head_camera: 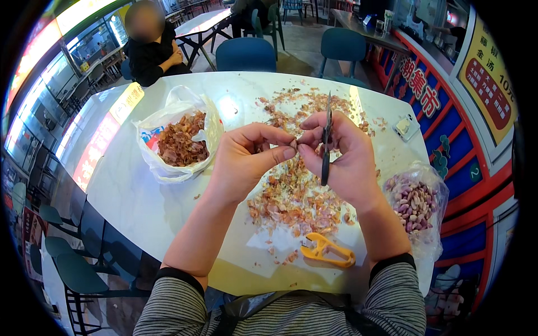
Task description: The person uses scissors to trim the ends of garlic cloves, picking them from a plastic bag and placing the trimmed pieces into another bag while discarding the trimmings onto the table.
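Note:
My left hand (pixel 246 161) pinches a small shallot (pixel 293 143) between thumb and forefinger, above the middle of the table. The fingertips of my right hand (pixel 349 157) meet it from the other side. A small knife (pixel 325 161) with a black handle is also held in my right hand, its blade pointing away from me. Under both hands lies a wide scatter of dry papery skins (pixel 294 201). At the right, a clear plastic bag (pixel 439 197) holds many small purple and cream peeled shallots (pixel 414 201).
A white plastic bag (pixel 174 178) full of brown skins (pixel 183 140) stands at left on the white table (pixel 138 214). Nearer me lies a yellow plastic tool (pixel 328 250). A phone (pixel 406 127) rests near the right edge. A person (pixel 153 54) sits at the far left; chairs (pixel 246 54) stand beyond.

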Demonstrator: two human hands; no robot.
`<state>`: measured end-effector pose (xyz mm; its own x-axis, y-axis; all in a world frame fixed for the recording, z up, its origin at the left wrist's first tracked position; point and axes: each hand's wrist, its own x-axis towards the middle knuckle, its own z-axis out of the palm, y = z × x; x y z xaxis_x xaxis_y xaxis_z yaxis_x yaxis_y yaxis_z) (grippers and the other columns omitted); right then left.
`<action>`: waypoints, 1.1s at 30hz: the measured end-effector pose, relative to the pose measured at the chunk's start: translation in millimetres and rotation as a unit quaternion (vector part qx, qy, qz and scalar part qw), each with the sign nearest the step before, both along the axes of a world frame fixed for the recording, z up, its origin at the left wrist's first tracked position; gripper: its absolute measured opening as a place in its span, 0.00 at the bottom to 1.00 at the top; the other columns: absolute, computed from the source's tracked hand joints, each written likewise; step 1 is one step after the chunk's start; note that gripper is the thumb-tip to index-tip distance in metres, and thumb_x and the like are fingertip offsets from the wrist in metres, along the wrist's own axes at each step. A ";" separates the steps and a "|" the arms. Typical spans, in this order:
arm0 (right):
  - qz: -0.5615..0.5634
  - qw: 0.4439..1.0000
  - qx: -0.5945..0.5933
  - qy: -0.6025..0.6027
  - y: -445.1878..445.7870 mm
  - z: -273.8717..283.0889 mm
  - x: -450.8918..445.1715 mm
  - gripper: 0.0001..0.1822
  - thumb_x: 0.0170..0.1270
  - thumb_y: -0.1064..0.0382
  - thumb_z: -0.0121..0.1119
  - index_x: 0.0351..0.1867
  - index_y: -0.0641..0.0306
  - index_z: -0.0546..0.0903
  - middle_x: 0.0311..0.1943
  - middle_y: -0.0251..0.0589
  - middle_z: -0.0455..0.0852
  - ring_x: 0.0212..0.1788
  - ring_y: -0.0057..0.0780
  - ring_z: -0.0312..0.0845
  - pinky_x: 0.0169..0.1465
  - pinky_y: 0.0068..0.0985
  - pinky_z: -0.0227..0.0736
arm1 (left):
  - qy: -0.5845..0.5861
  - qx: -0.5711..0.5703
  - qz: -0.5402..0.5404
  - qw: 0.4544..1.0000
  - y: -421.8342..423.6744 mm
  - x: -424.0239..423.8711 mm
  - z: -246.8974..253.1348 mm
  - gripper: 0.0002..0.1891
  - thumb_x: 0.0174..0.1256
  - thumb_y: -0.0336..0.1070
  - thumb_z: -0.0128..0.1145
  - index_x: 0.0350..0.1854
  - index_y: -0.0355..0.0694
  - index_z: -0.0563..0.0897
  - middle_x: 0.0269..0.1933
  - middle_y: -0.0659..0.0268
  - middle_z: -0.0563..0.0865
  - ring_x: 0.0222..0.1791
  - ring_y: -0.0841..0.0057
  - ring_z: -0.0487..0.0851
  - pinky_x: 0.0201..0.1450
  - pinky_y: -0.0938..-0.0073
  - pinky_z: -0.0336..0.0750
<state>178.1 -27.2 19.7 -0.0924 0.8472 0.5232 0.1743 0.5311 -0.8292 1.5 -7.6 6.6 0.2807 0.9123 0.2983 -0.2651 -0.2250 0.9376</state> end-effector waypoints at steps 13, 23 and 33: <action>-0.026 0.999 0.018 -0.015 1.7 -0.1 -2.2 0.14 0.51 0.71 0.64 0.41 0.62 0.77 0.27 0.29 0.82 0.29 0.12 0.74 0.31 0.14 0.67 | -0.042 -0.104 -0.077 0.991 -2.5 -1.9 6.7 0.09 0.57 0.24 0.63 0.41 0.34 0.83 0.35 0.68 0.85 0.32 0.88 0.79 0.34 0.89 0.71; -0.005 0.999 -0.038 -0.012 4.6 -1.3 4.1 0.14 0.51 0.70 0.63 0.40 0.60 0.78 0.27 0.26 0.79 0.30 0.11 0.71 0.30 0.13 0.62 | -0.115 -0.184 -0.209 0.954 5.3 -7.5 2.2 0.15 0.60 0.27 0.61 0.50 0.39 0.79 0.35 0.72 0.84 0.19 0.94 0.65 0.20 0.91 0.56; 0.003 0.996 -0.086 -0.009 5.1 -5.7 5.7 0.12 0.53 0.72 0.61 0.41 0.61 0.79 0.26 0.26 0.79 0.28 0.11 0.72 0.30 0.13 0.64 | -0.176 -0.194 -0.217 0.940 5.5 -8.0 -0.9 0.12 0.63 0.24 0.56 0.49 0.37 0.79 0.39 0.69 0.83 0.18 0.92 0.61 0.19 0.91 0.53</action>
